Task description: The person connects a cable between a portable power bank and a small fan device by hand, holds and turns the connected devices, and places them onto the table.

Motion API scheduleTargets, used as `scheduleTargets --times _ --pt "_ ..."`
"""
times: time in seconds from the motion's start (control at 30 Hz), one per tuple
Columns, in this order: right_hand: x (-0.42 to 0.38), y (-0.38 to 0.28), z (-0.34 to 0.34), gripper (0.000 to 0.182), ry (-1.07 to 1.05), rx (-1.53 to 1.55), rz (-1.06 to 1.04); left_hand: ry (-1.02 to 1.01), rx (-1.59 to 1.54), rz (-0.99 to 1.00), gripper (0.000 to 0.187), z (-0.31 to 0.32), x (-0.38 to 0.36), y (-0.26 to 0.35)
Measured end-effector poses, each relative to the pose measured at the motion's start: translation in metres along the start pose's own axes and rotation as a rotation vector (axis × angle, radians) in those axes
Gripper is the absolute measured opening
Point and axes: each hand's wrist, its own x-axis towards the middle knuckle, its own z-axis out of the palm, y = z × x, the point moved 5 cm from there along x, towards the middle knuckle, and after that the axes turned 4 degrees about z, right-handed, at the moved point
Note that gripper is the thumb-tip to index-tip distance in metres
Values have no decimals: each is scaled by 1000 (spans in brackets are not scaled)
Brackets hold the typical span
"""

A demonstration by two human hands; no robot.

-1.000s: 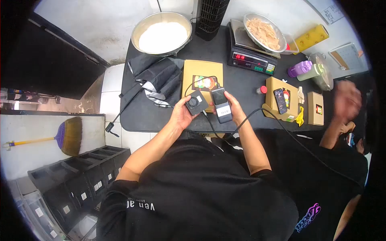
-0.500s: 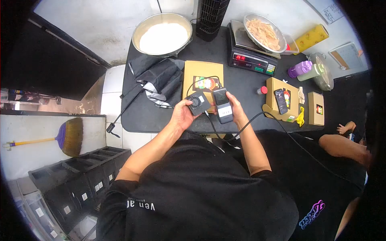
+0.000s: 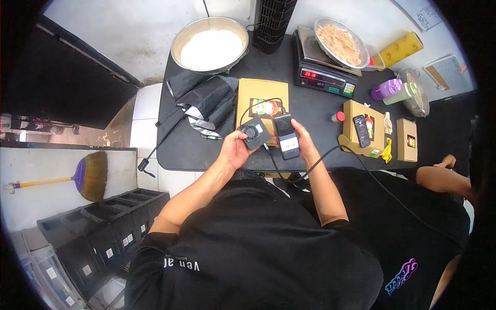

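My left hand is closed round a small square black device with a round fan grille. In my right hand is a black handheld box with a white label, which looks like a power bank. The two devices are held side by side over the table's front edge. A black cable plugs in near the fan device and runs off to the right; a thinner one loops up from the labelled box. Behind them lies a brown cardboard box with a colourful print.
A bowl of white powder, a folded black umbrella and a digital scale bearing a bowl of raw meat stand on the black table. Rightward, a phone rests on a second box. A co-worker's arm shows beside me.
My hands and both devices stay almost where they were. The co-worker's hand at the right has shifted slightly, and the whole view has moved a little.
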Motion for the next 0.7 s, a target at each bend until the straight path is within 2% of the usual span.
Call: scheduleTargets --times 0.7 --pt "7 -3 7 48 4 -83 -50 -9 -5 4 47 0 -4 6"
